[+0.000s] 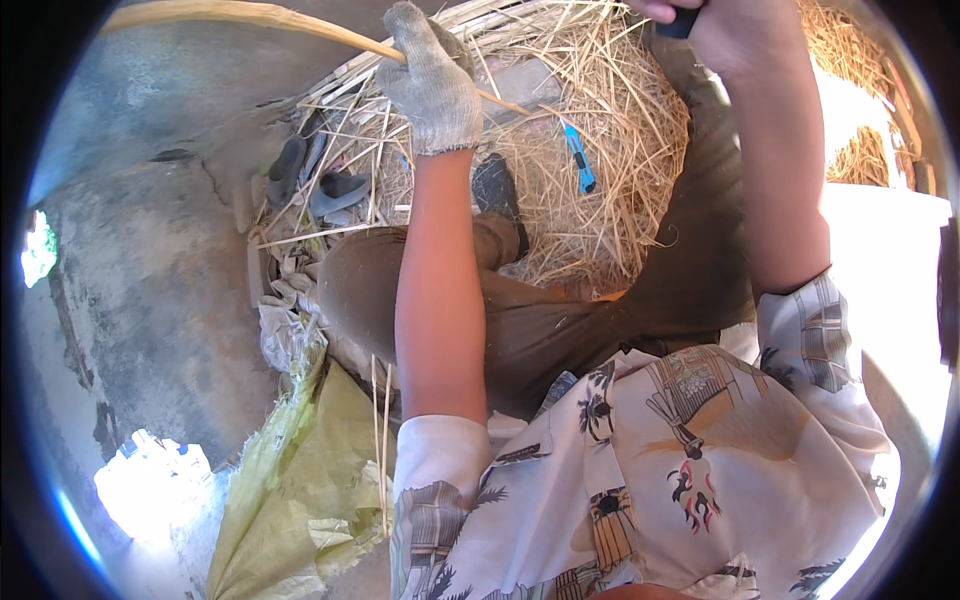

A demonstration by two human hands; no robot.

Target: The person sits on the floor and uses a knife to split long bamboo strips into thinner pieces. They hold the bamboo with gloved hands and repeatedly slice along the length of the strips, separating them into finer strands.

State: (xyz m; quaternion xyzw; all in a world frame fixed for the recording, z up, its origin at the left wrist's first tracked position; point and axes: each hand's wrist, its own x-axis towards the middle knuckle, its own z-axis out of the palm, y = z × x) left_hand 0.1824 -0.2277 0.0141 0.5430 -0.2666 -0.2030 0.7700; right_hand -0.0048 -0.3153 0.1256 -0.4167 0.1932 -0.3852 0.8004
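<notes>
My left hand (430, 85), in a grey knitted work glove, is wrapped round a long pale wooden stick (250, 14). The thicker end of the stick runs off to the upper left, and a thin end comes out to the right of the glove, over the straw. At the top edge, my bare right hand (740, 30) is closed on a black handle (680, 22); whatever the handle belongs to lies outside the picture. Between my legs, a blue utility knife (578, 158) rests on the straw (610, 210), apart from both hands.
Grey rubber shoes (338, 193) lie left of my dark shoe (497, 190). A yellow-green woven sack (310, 480) spreads at the lower left, beside a stained grey wall (160, 310). More straw (850, 150) lies in bright light at the right.
</notes>
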